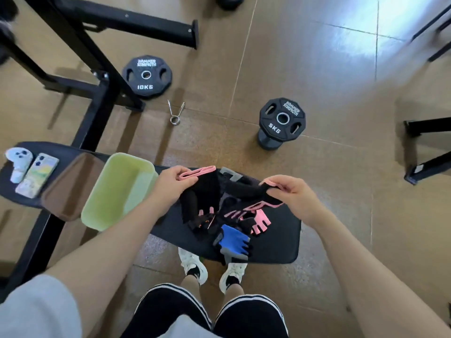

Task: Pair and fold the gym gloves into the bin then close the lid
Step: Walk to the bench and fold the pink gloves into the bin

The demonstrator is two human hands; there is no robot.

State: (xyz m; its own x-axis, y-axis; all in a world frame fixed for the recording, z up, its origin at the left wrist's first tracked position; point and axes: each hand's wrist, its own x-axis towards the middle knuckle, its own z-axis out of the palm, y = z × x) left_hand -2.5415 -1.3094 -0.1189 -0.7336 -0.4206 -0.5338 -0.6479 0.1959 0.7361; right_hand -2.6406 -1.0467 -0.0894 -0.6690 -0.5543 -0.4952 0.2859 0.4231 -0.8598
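head-worn view, looking steeply down, close

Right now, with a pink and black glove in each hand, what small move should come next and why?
Probably bring the left hand and right hand together, laying one pink-and-black glove flat on the other. Each hand pinches a glove by its pink cuff, they look matched, and the green bin sits open beside them.

Pink-trimmed gloves [205, 191] in both hands

bin [117, 191] mouth open, unobstructed | lid [70, 189] just left | blue glove [233, 241] at bench [280, 240] near edge
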